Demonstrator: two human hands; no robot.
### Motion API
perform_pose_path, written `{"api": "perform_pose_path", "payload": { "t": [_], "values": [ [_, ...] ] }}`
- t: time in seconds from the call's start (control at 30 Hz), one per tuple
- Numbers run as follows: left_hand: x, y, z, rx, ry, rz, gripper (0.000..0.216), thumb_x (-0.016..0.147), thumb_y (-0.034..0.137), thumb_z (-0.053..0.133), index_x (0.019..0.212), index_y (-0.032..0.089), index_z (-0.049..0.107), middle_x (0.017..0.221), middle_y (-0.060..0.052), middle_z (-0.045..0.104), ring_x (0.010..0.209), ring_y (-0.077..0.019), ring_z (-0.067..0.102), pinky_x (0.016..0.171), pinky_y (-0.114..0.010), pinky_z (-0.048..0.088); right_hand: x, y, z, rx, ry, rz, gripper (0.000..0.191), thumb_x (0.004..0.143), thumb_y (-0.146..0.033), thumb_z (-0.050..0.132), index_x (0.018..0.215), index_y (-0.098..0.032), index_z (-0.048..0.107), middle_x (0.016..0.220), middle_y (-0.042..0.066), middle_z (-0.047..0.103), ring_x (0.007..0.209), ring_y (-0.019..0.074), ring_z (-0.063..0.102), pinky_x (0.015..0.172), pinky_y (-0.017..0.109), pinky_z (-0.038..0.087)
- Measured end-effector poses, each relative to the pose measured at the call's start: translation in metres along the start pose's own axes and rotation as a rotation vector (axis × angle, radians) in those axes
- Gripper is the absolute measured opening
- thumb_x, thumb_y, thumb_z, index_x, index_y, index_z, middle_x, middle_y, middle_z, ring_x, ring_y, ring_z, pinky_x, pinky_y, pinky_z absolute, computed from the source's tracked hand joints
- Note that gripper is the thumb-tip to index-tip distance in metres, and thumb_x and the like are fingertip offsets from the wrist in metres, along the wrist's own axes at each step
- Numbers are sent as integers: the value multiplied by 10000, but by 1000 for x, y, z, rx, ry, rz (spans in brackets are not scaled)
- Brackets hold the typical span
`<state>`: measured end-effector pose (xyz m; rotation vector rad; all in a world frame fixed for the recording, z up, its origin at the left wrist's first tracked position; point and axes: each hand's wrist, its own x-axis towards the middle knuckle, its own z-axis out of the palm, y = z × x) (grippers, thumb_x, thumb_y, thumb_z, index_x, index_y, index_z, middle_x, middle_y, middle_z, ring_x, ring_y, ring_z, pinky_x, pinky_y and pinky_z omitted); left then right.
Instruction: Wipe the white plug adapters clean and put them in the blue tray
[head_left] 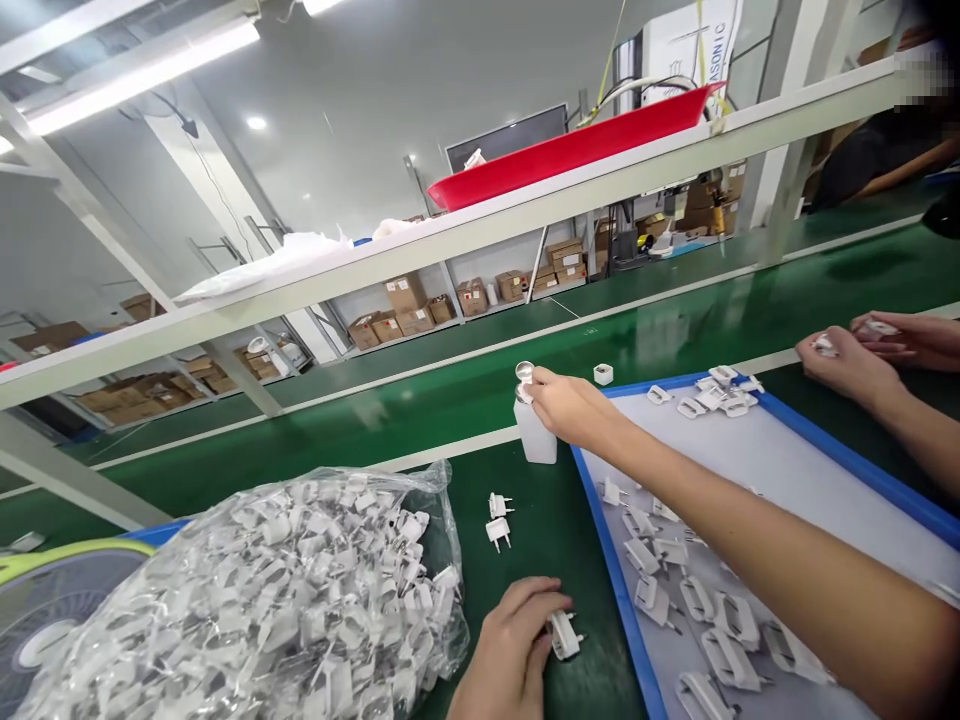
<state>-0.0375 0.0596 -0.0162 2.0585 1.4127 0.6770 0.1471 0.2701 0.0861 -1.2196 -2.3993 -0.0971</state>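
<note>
My left hand [508, 645] rests low on the green bench, its fingers closed round a white plug part [564, 634] with two metal pins. My right hand [570, 405] reaches forward across the grey mat and grips the top of a small white plastic bottle [535, 432] with a metal cap [524, 371], standing just off the mat's far left corner. Two loose white plug parts [498, 520] lie on the green surface between my hands.
A clear bag [262, 600] full of white plug parts lies at the left. A blue-edged grey mat [810, 470] holds several more parts. Another person's hands [862, 355] work at the right. A white shelf rail [480, 225] with a red tray [570, 150] crosses overhead.
</note>
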Motion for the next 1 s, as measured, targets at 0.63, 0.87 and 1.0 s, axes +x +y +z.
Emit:
{"api": "perform_pose_path", "payload": {
  "t": [0.63,0.87,1.0],
  "values": [
    [-9,-21,13,-26,39,-62,280,892,166,659,1167,217,685,1052,-77,711,843,-211,616,740,-290,518,-152,-94,19,408,-87,271,339,989,-114,377,867,-214,678,812,5,599,626,107,654,576,199,511],
    [-5,-24,8,-5,1,-56,295,862,132,688,1139,227,725,818,-16,648,761,-195,623,692,-260,499,-206,-133,91,343,-110,187,623,747,69,379,1256,-82,706,1079,156,751,761,195,771,656,226,606],
    [-3,-27,6,10,-9,-37,311,847,116,695,1147,188,741,799,-22,654,708,-181,624,669,-246,507,-232,-150,105,308,-2,247,685,825,107,398,1324,-253,701,1093,79,786,832,215,781,691,242,645]
  ]
}}
